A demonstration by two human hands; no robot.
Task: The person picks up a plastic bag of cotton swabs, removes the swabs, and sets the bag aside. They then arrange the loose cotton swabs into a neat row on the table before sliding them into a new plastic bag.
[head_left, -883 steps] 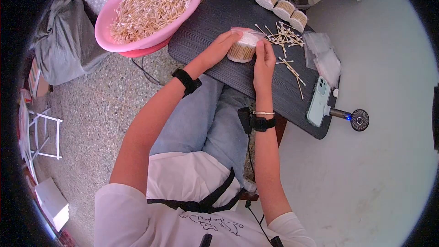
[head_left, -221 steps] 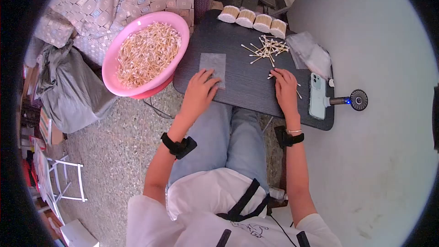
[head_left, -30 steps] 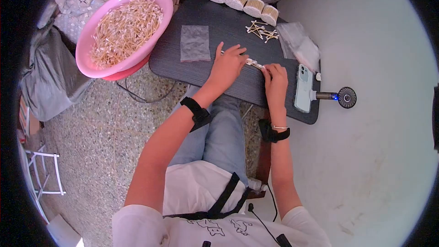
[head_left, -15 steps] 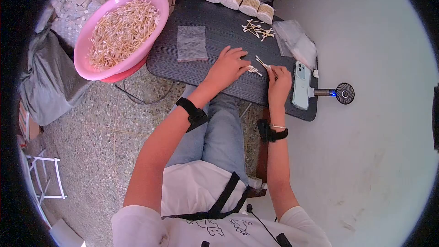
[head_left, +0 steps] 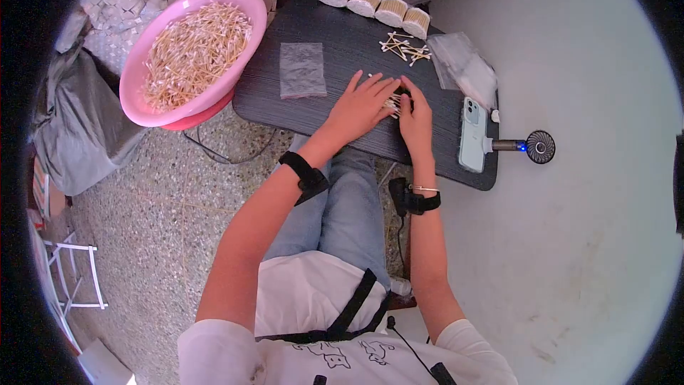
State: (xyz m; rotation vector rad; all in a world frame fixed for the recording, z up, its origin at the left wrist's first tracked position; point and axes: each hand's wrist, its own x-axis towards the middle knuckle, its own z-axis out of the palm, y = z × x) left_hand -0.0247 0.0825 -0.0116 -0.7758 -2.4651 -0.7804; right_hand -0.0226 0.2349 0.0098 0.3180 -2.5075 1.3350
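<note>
Over the dark table [head_left: 267,85], a small bunch of cotton swabs [head_left: 392,105] shows between my two hands. My left hand [head_left: 362,108] lies across the bunch from the left, its fingers reaching over the swabs and its thumb side hidden. From the right, my right hand [head_left: 416,120] curls around the same bunch, thumb and fingers close to the left fingertips. How many swabs each hand grips cannot be made out. Beyond them lies a loose heap of cotton swabs [head_left: 405,48]. A clear plastic bag [head_left: 302,70] rests flat to the left of my left hand.
Several packed swab bundles [head_left: 365,2] stand in a row along the far edge. At the right are more plastic bags [head_left: 463,68], a phone [head_left: 473,135] and a small fan [head_left: 540,147]. A pink basin [head_left: 132,89] full of swabs stands left of the table.
My right hand has moved left, bringing its swabs against those at my left hand. The hands were apart and now meet around the bunch.
</note>
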